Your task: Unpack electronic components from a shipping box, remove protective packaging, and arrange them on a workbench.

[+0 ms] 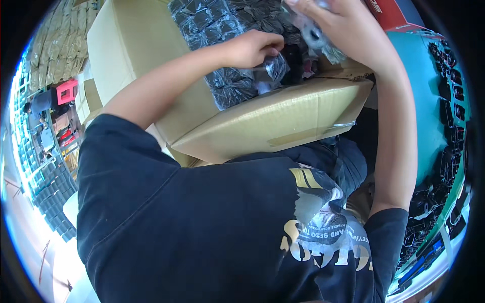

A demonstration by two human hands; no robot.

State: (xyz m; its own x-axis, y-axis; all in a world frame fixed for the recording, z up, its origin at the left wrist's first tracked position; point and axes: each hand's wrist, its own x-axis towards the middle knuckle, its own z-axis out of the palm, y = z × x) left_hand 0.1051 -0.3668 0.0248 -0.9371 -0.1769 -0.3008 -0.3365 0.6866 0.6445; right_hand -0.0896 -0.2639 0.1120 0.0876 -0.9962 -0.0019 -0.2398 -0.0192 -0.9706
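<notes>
A large open cardboard box (273,118) stands right in front of me, with rows of dark items in clear plastic wrap (230,86) packed inside it. My left hand (255,49) reaches into the box, its fingers curled on a small clear plastic packet (273,70) near the box's front wall. Over the right part of the box, my right hand (343,25) grips a clear plastic-wrapped item (314,36) with a pale round part. What exactly the wrap holds cannot be made out. The right fingertips are partly cut off by the top edge.
At the right, a teal tabletop (414,121) bears several small black parts (447,121) along its far side. A red box (391,15) stands at the upper right. To the left are stacked brown packages (60,45), a red stool (66,92) and another person (43,102).
</notes>
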